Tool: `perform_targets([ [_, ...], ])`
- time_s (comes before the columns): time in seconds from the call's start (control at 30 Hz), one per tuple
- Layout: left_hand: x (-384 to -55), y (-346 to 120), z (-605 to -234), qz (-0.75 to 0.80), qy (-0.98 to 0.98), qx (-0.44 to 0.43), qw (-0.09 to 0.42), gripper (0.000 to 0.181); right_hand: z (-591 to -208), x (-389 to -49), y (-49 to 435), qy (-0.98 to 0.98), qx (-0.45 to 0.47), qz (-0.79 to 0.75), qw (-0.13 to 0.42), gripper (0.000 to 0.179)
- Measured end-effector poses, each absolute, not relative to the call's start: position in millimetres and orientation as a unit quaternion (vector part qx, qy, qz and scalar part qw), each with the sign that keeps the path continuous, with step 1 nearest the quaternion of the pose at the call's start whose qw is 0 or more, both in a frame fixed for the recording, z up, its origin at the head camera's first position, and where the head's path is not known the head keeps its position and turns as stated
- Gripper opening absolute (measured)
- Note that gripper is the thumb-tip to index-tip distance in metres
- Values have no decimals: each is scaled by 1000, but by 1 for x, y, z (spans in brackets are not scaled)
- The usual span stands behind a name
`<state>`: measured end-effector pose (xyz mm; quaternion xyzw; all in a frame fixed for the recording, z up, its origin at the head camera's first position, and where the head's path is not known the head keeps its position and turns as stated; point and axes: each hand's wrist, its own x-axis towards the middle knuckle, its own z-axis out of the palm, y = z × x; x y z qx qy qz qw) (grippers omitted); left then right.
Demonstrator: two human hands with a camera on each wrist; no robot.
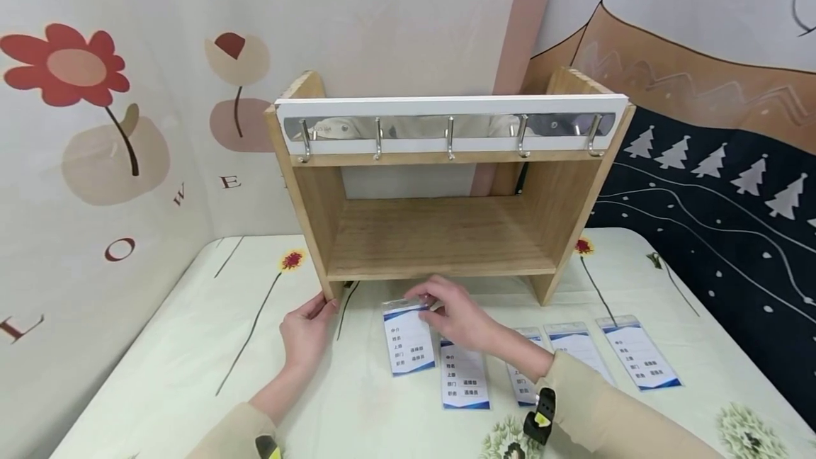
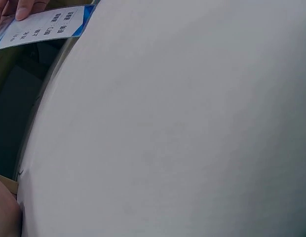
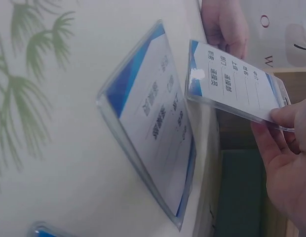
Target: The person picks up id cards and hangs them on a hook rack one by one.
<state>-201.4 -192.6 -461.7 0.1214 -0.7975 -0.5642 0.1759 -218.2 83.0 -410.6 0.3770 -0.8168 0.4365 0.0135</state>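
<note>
My right hand (image 1: pixel 460 314) pinches a clear-sleeved name badge (image 1: pixel 408 343) by its top right corner, between thumb and fingers. In the right wrist view that badge (image 3: pixel 232 81) is lifted at a slant off the cloth. At the left front foot of a wooden shelf unit (image 1: pixel 440 236), my left hand (image 1: pixel 302 337) grips the foot between thumb and fingers. A second badge (image 1: pixel 464 377) lies on the cloth just below my right hand. Only an edge of the left hand (image 2: pixel 6 212) shows in its own wrist view.
Several hooks line a metal strip (image 1: pixel 414 129) across the shelf's white top rail. To the right lie more badges, one (image 1: pixel 639 353) in full sight and others partly behind the right forearm. A flowered cloth (image 1: pixel 210 317) covers the table, with printed curtains (image 1: pixel 408 20) behind.
</note>
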Motion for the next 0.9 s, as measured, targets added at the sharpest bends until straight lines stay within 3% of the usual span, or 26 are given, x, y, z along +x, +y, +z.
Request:
perform_targets([
  [0.9, -203, -195, -463, -578, -786, 128, 178, 34, -381, -225, 82, -802, 367, 466, 71, 34],
])
